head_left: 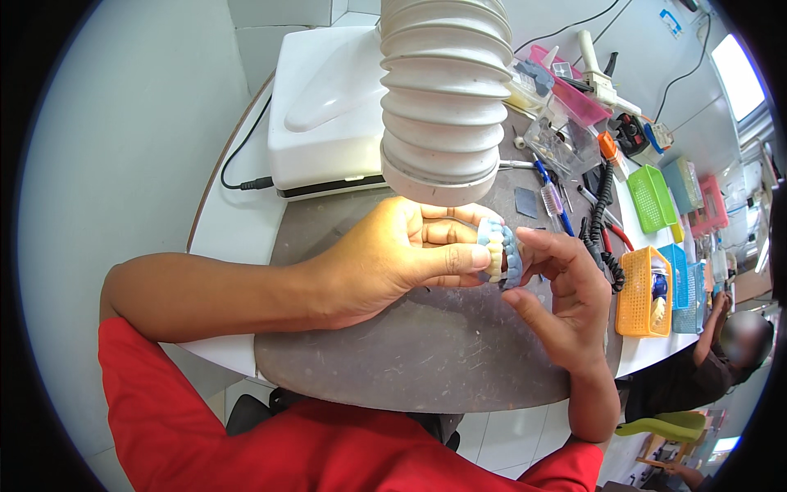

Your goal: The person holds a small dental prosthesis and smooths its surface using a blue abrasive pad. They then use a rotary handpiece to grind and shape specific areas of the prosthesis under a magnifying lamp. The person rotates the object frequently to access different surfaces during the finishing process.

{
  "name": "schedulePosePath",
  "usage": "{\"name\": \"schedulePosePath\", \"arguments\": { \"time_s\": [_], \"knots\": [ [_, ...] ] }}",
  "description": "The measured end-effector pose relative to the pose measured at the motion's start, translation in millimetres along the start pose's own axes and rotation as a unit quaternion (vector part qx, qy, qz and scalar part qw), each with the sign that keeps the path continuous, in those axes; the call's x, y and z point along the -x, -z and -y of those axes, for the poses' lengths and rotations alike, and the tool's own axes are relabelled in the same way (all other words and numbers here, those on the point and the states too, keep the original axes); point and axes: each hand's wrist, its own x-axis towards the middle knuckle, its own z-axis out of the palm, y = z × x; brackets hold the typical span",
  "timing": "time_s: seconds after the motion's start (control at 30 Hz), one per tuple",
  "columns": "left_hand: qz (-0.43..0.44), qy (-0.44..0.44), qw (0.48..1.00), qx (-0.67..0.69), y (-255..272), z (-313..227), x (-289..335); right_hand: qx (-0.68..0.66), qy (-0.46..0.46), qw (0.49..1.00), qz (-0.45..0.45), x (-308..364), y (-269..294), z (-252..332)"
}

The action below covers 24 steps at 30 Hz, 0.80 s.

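My left hand (385,258) grips a small dental model (498,252), a pale base with a row of light blue teeth, between thumb and fingers. My right hand (561,295) meets it from the right, fingertips touching the blue teeth on the model's right side. Both hands hover above a dark grey work mat (410,353), just below the mouth of a white ribbed suction hose (443,98).
A white box-shaped machine (328,107) with a black cable stands at the back left. Tools, pens and a coiled black cord (602,221) lie to the right, beside orange (643,291), green and blue baskets. Another person (721,353) sits at the far right.
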Motion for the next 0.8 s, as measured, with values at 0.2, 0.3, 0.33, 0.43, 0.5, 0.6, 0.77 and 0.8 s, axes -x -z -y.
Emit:
{"name": "schedulePosePath", "arguments": {
  "time_s": [0.2, 0.3, 0.33, 0.43, 0.5, 0.6, 0.77, 0.8],
  "knots": [
    [0.003, 0.004, 1.0, -0.006, -1.6, -3.1, 0.0, -0.013, -0.012, 1.0, -0.025, 2.1, 3.3, -1.9],
    [0.007, 0.007, 1.0, -0.003, -1.4, -3.0, 0.2, -0.008, -0.005, 1.0, -0.019, 1.5, 2.7, -2.8],
    [0.008, 0.007, 1.0, 0.0, -1.2, -2.7, 0.2, -0.008, -0.005, 1.0, -0.023, 1.1, 1.3, -2.5],
    [0.013, 0.003, 1.0, -0.006, 1.7, 1.2, -1.7, 0.006, 0.004, 1.0, -0.022, 1.4, 1.5, -3.0],
    [0.014, 0.002, 1.0, -0.008, 0.8, 0.1, -1.1, 0.012, 0.007, 1.0, -0.02, 1.6, 1.8, -2.8],
    [0.016, 0.001, 1.0, -0.009, 0.6, 0.3, -1.5, 0.011, 0.009, 1.0, -0.021, 1.8, 1.4, -1.9],
    [0.005, 0.001, 1.0, -0.016, 0.2, -0.1, -0.9, 0.007, 0.02, 1.0, -0.012, 0.0, 1.3, -4.2],
    [0.003, 0.002, 1.0, -0.018, -0.5, -1.0, -0.6, 0.003, 0.022, 1.0, -0.01, -0.4, 2.0, -3.5]
  ]
}}
